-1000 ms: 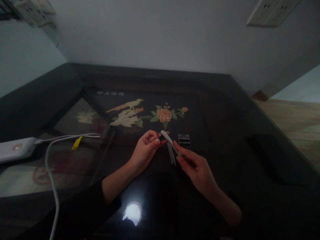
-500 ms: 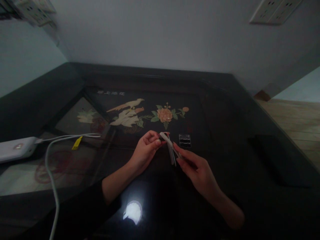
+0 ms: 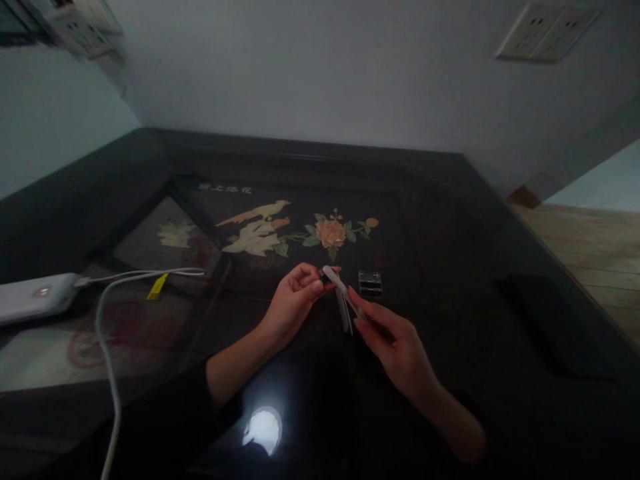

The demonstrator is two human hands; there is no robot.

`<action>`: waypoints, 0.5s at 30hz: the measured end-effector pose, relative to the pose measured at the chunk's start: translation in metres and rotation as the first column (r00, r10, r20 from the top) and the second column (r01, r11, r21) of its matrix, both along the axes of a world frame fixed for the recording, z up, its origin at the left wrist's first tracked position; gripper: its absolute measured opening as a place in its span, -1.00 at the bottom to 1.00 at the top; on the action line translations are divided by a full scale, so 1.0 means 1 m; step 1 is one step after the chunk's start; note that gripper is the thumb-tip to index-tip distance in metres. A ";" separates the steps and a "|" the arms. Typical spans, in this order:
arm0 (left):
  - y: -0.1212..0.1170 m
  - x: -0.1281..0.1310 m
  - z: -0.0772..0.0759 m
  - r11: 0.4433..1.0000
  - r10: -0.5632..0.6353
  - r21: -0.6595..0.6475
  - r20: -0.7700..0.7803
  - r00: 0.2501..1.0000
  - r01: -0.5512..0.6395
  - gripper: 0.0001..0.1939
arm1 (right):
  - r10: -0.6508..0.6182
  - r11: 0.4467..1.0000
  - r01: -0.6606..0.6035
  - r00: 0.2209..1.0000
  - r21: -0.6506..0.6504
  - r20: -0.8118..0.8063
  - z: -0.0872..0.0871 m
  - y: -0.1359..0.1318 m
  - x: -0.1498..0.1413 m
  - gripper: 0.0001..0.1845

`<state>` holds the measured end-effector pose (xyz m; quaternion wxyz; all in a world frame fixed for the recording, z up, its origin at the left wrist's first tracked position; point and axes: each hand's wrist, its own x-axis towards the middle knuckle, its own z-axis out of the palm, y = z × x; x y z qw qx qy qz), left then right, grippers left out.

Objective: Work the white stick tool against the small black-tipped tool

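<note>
My right hand (image 3: 393, 337) is closed around a nail file (image 3: 335, 277), a slim pale stick with a rounded tip that slants up to the left. The file's tip lies against the fingertips of my left hand (image 3: 295, 297). That hand has its fingers curled and the thumb pressed in; a small dark bit shows at the fingertips, too small to name. Below the file hang thin pale strips (image 3: 343, 312); I cannot tell whether they are a reflection. A small clear case (image 3: 370, 284) with dark compartments lies just right of the hands.
The glossy black table (image 3: 435, 267) has a bird and flower picture (image 3: 330, 233) inlaid. At left lie a white power bank (image 3: 37, 298), a white cable (image 3: 106, 347) and its yellow tag (image 3: 157, 287). A dark flat object (image 3: 555, 327) lies at right. Wall sockets (image 3: 547, 32) are above.
The view has shifted slightly. Both hands and the nail file keep almost the same pose, with the file's tip still at the left fingertips.
</note>
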<state>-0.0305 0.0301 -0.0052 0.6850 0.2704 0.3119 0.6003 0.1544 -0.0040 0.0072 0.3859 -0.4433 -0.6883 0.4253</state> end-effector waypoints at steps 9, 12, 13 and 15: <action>0.000 -0.002 -0.004 1.000 0.003 -0.021 0.001 1.000 -0.003 -0.65 | 0.047 0.999 -0.047 0.998 -0.019 -0.038 0.004 -0.002 -0.002 -0.59; 0.000 -0.001 -0.001 1.000 0.005 -0.012 0.000 1.000 -0.005 -0.66 | 0.008 1.000 -0.008 1.000 -0.024 -0.010 0.001 0.001 -0.001 -0.59; 0.000 0.000 0.000 1.000 0.005 -0.009 0.002 1.000 -0.005 -0.66 | -0.005 1.000 0.005 1.000 -0.026 -0.007 0.000 0.002 0.000 -0.59; 0.000 0.000 0.001 1.000 0.006 -0.011 0.000 1.000 -0.006 -0.64 | -0.027 0.999 0.027 1.000 -0.026 -0.006 -0.002 0.005 0.001 -0.58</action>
